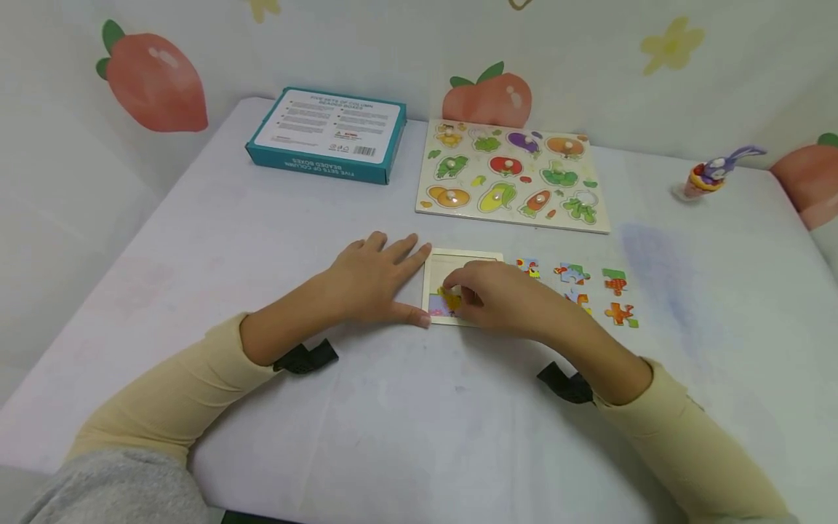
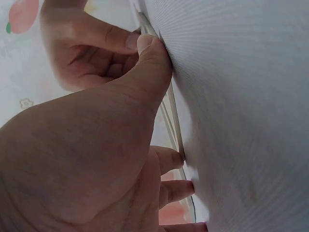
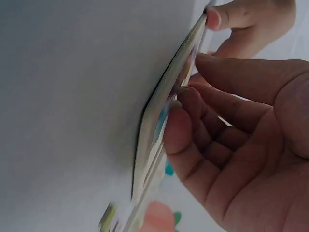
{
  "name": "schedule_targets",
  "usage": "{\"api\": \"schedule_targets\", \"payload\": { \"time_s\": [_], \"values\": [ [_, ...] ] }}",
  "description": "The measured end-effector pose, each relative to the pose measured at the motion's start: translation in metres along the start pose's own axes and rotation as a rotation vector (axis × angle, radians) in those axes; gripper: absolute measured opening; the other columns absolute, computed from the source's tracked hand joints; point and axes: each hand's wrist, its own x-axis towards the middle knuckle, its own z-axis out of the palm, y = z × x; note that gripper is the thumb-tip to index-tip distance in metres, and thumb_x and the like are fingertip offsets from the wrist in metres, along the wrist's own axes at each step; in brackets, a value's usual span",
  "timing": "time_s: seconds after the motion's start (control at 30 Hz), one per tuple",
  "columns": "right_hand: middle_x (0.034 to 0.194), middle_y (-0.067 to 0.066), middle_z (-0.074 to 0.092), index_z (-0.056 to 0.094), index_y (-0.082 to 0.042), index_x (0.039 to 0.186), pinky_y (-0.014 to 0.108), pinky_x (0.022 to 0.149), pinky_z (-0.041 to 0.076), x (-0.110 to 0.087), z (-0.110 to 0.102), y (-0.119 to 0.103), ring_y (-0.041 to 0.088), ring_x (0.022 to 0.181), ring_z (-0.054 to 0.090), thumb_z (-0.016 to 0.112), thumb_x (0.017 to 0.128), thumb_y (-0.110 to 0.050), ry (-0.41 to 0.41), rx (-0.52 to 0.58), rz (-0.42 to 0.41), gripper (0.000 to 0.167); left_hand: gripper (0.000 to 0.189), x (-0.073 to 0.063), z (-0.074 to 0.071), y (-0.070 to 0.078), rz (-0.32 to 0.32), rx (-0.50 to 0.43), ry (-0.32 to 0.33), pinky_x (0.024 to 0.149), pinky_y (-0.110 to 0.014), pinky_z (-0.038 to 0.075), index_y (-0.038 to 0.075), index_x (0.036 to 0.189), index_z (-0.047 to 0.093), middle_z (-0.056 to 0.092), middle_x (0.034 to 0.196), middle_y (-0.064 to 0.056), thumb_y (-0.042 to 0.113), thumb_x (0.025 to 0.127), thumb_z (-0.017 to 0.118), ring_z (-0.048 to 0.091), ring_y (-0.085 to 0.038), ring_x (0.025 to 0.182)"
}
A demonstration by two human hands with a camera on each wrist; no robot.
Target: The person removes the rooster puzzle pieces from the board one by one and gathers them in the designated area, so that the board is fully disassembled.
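Note:
A small wooden puzzle tray [image 1: 466,253] lies flat on the table in front of the person. My left hand [image 1: 369,282] rests at its left side with fingers spread, thumb and fingertips along the rim. Over the tray, my right hand [image 1: 504,298] has its fingers curled, thumb and index on either side of a yellow and purple jigsaw piece [image 1: 449,300] in the lower left corner. In the right wrist view its fingertips [image 3: 177,130] are down at the coloured pieces inside the rim. The right hand hides the tray's lower right part in the head view.
Several loose jigsaw pieces [image 1: 615,282] lie right of the tray, some partly behind the right hand. Behind it is a vegetable peg puzzle board [image 1: 481,161]. A teal box [image 1: 327,135] stands at the back left, a small purple-eared figurine [image 1: 707,177] at the far right.

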Motion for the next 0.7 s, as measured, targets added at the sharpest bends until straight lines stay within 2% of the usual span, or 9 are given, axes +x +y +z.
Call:
{"api": "schedule_targets", "payload": {
  "time_s": [0.13, 0.27, 0.53, 0.7],
  "values": [
    [0.076, -0.001, 0.056, 0.067, -0.006, 0.121, 0.033, 0.070, 0.045, 0.0042, 0.0021, -0.0054, 0.016, 0.073, 0.052, 0.070, 0.091, -0.003, -0.040, 0.025, 0.036, 0.031, 0.111, 0.0008, 0.0001, -0.0002, 0.001, 0.001, 0.000, 0.106, -0.056, 0.037, 0.017, 0.163, 0.013, 0.017, 0.166, -0.011, 0.086, 0.081, 0.046, 0.030, -0.041, 0.138],
    [0.076, 0.000, 0.056, 0.065, -0.007, 0.119, 0.033, 0.070, 0.045, 0.0046, 0.0031, -0.0061, 0.017, 0.072, 0.052, 0.070, 0.090, -0.001, -0.034, 0.050, 0.044, 0.030, 0.111, 0.0005, -0.0005, -0.0001, -0.004, -0.002, -0.006, 0.107, -0.057, 0.037, 0.018, 0.163, 0.014, 0.017, 0.166, -0.010, 0.085, 0.081, 0.047, 0.030, -0.041, 0.138],
    [0.093, 0.003, 0.057, 0.055, -0.009, 0.117, 0.033, 0.075, 0.048, 0.0038, 0.0056, -0.0039, 0.019, 0.081, 0.054, 0.074, 0.088, -0.001, 0.006, 0.110, 0.021, 0.036, 0.111, 0.0004, -0.0001, 0.0002, -0.004, -0.012, -0.006, 0.107, -0.057, 0.037, 0.018, 0.162, 0.015, 0.017, 0.166, -0.011, 0.084, 0.081, 0.051, 0.030, -0.041, 0.139],
    [0.096, 0.002, 0.059, 0.054, -0.010, 0.116, 0.033, 0.073, 0.049, 0.0040, 0.0054, -0.0040, 0.019, 0.081, 0.054, 0.074, 0.087, -0.001, 0.016, 0.122, 0.002, 0.036, 0.111, 0.0003, -0.0004, 0.0003, -0.002, -0.011, -0.004, 0.107, -0.057, 0.036, 0.018, 0.162, 0.015, 0.017, 0.166, -0.011, 0.084, 0.081, 0.050, 0.029, -0.041, 0.139]
  ]
}}
